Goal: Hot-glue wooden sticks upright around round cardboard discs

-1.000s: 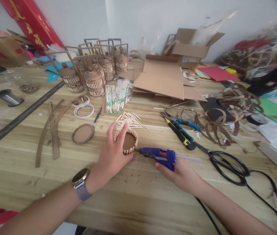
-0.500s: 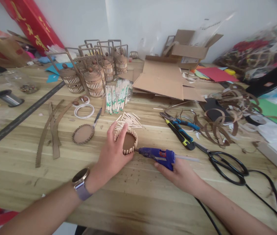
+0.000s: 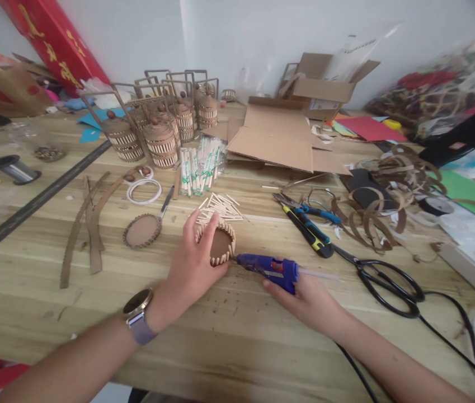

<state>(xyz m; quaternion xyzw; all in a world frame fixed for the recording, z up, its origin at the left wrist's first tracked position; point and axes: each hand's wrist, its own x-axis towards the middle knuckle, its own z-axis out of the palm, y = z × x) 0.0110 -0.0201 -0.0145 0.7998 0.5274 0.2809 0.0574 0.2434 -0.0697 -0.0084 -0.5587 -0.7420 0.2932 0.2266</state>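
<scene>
1. The left hand point(image 3: 193, 254) is at the centre of the frame, its thumb at the near edge of a round stick-rimmed cardboard base point(image 3: 222, 244) and its fingers curved around the left and far sides, clasping it.
2. That base sits on the wooden table point(image 3: 203, 352), just right of the frame's middle line for its larger part (the hand hides much of its left side).
3. The right hand point(image 3: 310, 299), lower right of centre, is wrapped around the handle of a blue hot-glue gun point(image 3: 268, 267); the nozzle points left, right by the near right part of the rim. Whether it touches is too small to tell.
4. Short wooden sticks point(image 3: 224, 207) lie in a loose heap directly above the base in the frame.
5. Left of centre lies a corrugated-edged cardboard disc point(image 3: 142, 230), a slim pen-like tool point(image 3: 167, 201) beside its upper right edge.
6. Right of centre are a yellow-and-black utility knife point(image 3: 308, 232), blue-handled pliers point(image 3: 319, 212) and black-handled scissors point(image 3: 388, 285).
7. Lidded stick-and-cardboard lanterns point(image 3: 162, 143) with tall handles cluster in the upper left.
</scene>
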